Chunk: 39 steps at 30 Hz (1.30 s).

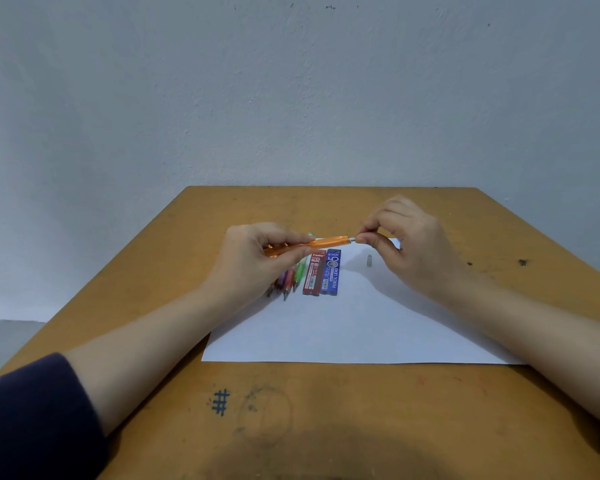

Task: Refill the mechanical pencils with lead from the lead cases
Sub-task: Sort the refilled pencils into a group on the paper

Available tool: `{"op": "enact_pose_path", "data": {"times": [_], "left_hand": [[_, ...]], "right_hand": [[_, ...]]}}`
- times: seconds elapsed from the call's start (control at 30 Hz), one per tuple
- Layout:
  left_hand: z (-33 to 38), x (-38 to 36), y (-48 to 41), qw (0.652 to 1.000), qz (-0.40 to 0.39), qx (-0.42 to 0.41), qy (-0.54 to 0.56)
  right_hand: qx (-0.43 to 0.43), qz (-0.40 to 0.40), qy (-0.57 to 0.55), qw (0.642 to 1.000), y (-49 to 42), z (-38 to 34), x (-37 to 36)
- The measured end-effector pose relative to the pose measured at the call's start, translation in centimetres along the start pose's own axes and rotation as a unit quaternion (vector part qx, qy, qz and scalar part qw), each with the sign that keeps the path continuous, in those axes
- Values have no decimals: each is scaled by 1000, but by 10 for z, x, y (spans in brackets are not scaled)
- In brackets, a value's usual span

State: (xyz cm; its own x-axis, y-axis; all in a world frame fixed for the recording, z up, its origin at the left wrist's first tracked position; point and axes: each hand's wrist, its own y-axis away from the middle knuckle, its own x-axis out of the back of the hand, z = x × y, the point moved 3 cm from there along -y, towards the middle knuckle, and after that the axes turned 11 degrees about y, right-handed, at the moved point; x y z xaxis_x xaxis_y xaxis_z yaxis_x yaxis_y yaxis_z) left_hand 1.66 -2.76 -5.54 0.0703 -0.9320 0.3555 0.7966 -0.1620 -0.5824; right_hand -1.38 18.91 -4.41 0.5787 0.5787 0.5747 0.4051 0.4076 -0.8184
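My left hand (257, 258) grips an orange mechanical pencil (326, 242), held nearly level above the table with its back end pointing right. My right hand (406, 240) pinches something small at that back end with thumb and forefinger; what it pinches is too small to tell. Below the pencil lie a red lead case (314, 273) and a blue lead case (331, 272), side by side on a white paper sheet (354, 327). Several more pencils (291, 278), green, purple and others, lie left of the cases, partly hidden by my left hand. A small grey cap (369, 260) stands on the paper.
The wooden table (326, 410) carries pen marks near its front edge and dark spots at the right (522, 262). A plain wall stands right behind the table's far edge.
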Motion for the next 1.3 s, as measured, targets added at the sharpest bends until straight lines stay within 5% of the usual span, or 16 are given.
{"op": "enact_pose_path", "data": {"times": [0.33, 0.67, 0.9, 1.13, 1.3], "left_hand": [[1, -1, -2, 1000, 15, -1, 2], [3, 3, -2, 1000, 12, 19, 18], [4, 3, -3, 1000, 9, 10, 15], [3, 4, -3, 1000, 4, 18, 15], [3, 4, -3, 1000, -1, 27, 10]], "right_hand": [[-86, -23, -88, 992, -3, 2, 6], [-145, -227, -31, 963, 4, 23, -2], [-130, -298, 26, 945, 5, 18, -5], [-190, -292, -27, 937, 6, 19, -4], [-242, -205, -114, 941, 2, 14, 4]]}}
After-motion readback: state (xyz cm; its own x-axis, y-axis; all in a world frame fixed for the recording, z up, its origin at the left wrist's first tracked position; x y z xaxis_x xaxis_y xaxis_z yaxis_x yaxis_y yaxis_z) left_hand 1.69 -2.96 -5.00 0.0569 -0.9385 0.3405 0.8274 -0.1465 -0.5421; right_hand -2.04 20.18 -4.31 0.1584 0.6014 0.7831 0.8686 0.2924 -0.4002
